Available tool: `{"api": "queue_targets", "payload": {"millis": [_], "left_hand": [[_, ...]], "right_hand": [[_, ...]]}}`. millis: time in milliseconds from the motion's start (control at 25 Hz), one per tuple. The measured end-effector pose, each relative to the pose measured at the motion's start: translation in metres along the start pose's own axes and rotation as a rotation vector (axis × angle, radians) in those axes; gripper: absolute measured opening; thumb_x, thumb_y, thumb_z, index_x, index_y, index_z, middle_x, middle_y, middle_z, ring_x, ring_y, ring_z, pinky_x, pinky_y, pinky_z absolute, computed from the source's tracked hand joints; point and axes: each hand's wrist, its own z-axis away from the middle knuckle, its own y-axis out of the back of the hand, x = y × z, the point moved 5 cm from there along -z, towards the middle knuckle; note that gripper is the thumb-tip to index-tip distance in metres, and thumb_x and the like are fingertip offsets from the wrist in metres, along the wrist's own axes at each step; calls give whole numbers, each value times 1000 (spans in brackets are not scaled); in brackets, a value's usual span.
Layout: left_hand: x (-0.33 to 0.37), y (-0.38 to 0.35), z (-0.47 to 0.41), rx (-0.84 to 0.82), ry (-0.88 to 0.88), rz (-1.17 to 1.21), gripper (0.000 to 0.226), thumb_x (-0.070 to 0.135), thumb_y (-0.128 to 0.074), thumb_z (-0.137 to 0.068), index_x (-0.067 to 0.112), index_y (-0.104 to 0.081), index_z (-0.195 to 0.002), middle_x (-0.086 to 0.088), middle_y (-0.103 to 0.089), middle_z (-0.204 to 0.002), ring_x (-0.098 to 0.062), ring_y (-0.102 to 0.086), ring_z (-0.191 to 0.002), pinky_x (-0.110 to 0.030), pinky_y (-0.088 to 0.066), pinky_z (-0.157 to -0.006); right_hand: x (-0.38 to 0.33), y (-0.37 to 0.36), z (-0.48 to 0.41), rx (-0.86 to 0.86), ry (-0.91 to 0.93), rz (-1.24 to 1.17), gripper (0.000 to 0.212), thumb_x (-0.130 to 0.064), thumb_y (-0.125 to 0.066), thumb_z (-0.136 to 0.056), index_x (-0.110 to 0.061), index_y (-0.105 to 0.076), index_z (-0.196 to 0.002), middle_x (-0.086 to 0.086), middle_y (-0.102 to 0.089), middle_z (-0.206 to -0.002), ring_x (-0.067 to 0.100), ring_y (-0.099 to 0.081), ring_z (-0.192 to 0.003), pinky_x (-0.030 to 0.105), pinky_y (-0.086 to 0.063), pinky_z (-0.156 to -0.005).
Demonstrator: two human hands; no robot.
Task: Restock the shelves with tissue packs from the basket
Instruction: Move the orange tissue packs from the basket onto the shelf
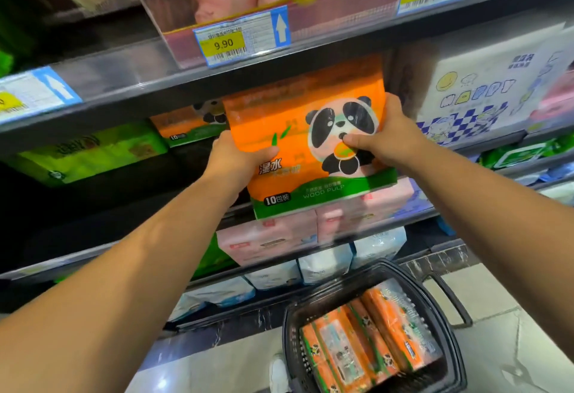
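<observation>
I hold an orange tissue pack with a panda print and a green bottom band point(298, 119) upright at the mouth of the middle shelf. My left hand point(239, 156) grips its left edge, thumb across the front. My right hand point(388, 135) grips its right edge, thumb on the panda. Another orange panda pack point(189, 125) stands deeper on the same shelf, to the left. The black basket point(435, 308) sits on the floor at lower right and holds several orange packs point(366, 349) standing on edge.
Green packs point(90, 153) fill the shelf to the left, a white cartoon-print pack point(478, 97) the right. Pink packs point(313, 222) and white-blue packs point(323, 265) sit on lower shelves. A price rail with a 9.90 tag point(223, 44) runs overhead. My shoe point(278, 374) is beside the basket.
</observation>
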Motion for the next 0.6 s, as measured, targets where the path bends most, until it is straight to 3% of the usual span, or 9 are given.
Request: {"api": "queue_targets", "payload": {"millis": [120, 280, 480, 600], "left_hand": [[-1, -3, -17, 57, 64, 21, 34, 30, -82, -75, 24, -61, -101, 0, -67, -108, -21, -64, -98, -42, -52, -88], [-6, -5, -32, 78, 89, 57, 28, 33, -83, -74, 23, -61, -89, -1, -69, -98, -19, -66, -88, -36, -54, -78], [-8, -11, -41, 124, 103, 67, 31, 39, -81, -75, 24, -60, -92, 2, -67, -95, -17, -65, -84, -35, -53, -78], [-3, -22, -45, 132, 71, 56, 28, 40, -77, -79, 27, -54, -87, 9, -62, -91, -13, -61, -82, -28, -48, -73]], "right_hand": [[1, -7, -15, 37, 1, -4, 81, -33, -79, -77, -20, -26, -137, 0, -55, -122, 25, -56, -107, 38, -49, -88], [7, -12, -27, 15, 7, -77, 77, -25, -88, -67, -19, -30, -119, 1, -57, -115, 23, -59, -99, 27, -52, -69], [14, -12, -41, 109, 26, -67, 75, -21, -89, -65, -21, -29, -110, 8, -56, -118, 26, -58, -103, 36, -55, -79], [18, -12, -54, 159, -11, -56, 73, -18, -86, -70, -21, -25, -110, 10, -50, -127, 25, -54, -106, 20, -48, -63]]}}
